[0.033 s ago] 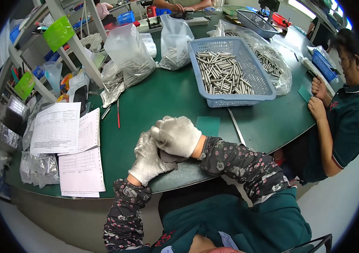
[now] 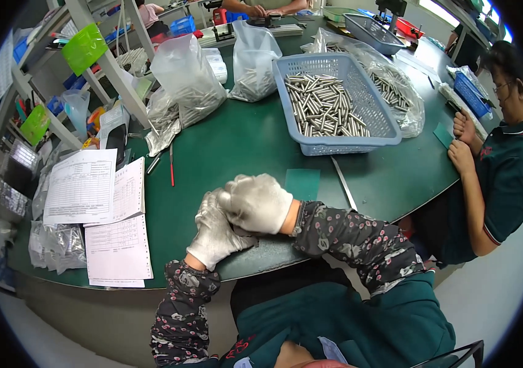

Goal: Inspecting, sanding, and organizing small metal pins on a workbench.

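Note:
My left hand [image 2: 210, 230], in a white glove smudged grey, is closed near the front edge of the green table. Against it presses my right hand [image 2: 256, 204], in the same kind of glove, its fingers curled tight over the left fingers. A small edge of dark grey material [image 2: 244, 232] shows beneath the right palm. Whatever else the two hands grip is hidden between them. Just beyond the right wrist lies a flat green sheet [image 2: 303, 182]. A thin metal strip [image 2: 344, 185] rests to its right.
A blue basket [image 2: 350, 149] of metal pins stands ahead, between clear bags of similar pins [image 2: 191, 92]. Papers [image 2: 117, 245] and a red pen-like tool [image 2: 172, 167] lie at left. A co-worker [image 2: 488, 165] sits at right, another person's hands [image 2: 264, 11] work at the far side.
My right hand has dropped slightly toward me over the left one. Less of the dark grey material shows under it now. The left hand stays nearly in place.

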Available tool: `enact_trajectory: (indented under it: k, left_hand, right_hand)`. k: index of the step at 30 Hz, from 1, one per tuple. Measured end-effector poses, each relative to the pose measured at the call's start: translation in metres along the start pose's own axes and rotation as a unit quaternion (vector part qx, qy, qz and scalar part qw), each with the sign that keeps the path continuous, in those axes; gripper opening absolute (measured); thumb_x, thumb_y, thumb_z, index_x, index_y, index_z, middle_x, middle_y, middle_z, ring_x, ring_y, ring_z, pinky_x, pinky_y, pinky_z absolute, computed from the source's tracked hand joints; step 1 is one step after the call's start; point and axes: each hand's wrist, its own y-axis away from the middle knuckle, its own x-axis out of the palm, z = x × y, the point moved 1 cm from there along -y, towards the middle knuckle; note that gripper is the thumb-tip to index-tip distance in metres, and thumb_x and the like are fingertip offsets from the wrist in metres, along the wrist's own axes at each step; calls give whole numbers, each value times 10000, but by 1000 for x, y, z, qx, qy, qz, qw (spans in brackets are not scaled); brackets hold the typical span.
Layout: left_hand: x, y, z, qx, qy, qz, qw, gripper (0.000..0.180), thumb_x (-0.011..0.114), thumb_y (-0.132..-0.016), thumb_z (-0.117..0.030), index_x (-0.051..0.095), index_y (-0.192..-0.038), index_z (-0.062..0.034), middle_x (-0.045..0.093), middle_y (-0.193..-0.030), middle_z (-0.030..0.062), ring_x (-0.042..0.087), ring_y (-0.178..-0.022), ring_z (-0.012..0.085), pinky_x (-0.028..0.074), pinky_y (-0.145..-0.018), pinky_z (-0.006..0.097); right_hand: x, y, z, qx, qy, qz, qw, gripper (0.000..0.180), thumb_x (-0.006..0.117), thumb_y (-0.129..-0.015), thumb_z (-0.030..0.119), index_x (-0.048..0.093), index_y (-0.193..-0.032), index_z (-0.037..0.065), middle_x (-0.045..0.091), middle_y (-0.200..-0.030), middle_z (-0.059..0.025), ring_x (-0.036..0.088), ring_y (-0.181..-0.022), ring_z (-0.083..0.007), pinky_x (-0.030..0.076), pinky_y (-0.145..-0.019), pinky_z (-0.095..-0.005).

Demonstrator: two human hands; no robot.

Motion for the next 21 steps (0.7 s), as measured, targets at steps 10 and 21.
enact_trajectory:
  k: [10, 21]
  left_hand:
    - [0, 5, 6, 31, -13, -34, 999, 898, 812, -471, -442, 471, -1202, -48, 487, -1153, 167, 443, -1145, 346, 332, -1023, 476]
    - [-5, -8, -7, -65, -6, 54, 996, 1081, 843, -463, -517, 419, -1291, 32, 440, -1314, 198, 348, -1304, 385, 273, -1118, 426]
  right_hand:
    - [-5, -4, 5, -80, -31, 54, 995, 142, 635, -713, 216, 562, -739, 97, 591, -699, -92, 620, -694, -279, 503, -534, -401]
    - [2, -10, -34, -61, 27, -35, 997, 116, 631, -693, 95, 526, -739, 93, 525, -647, -79, 569, -610, -261, 460, -503, -373]
